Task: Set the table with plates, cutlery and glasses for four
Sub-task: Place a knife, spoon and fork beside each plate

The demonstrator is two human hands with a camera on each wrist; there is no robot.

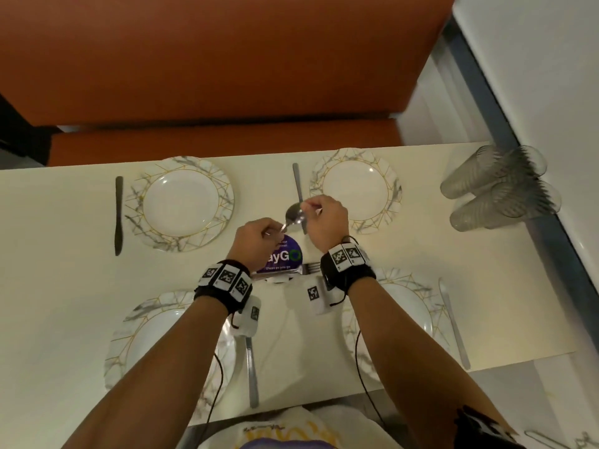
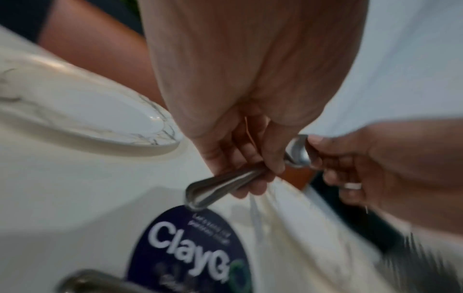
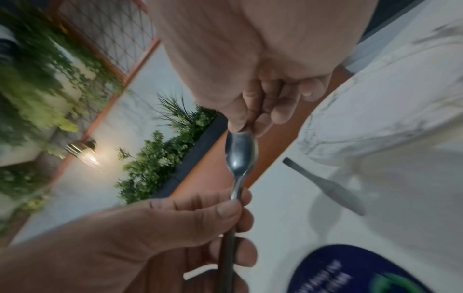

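A steel spoon [image 1: 294, 216] hangs above the middle of the white table [image 1: 64, 286], held by both hands. My left hand [image 1: 259, 236] grips its handle [image 2: 220, 183]. My right hand [image 1: 319, 212] pinches the tip of the bowl [image 3: 240, 152] between thumb and fingers. Marble-patterned plates lie at the far left [image 1: 180, 202], far right [image 1: 356, 186], near left [image 1: 139, 338] and near right [image 1: 415, 306]. A knife lies beside each one: a dark knife [image 1: 118, 215], a steel knife [image 1: 299, 186], a near knife [image 1: 252, 374] and a right knife [image 1: 453, 322].
Several clear ribbed glasses [image 1: 499, 186] stand clustered at the table's far right corner. A purple round sticker [image 1: 285, 257] marks the table centre, with a fork's tines [image 1: 311, 268] next to it. An orange bench [image 1: 227, 59] runs along the far side.
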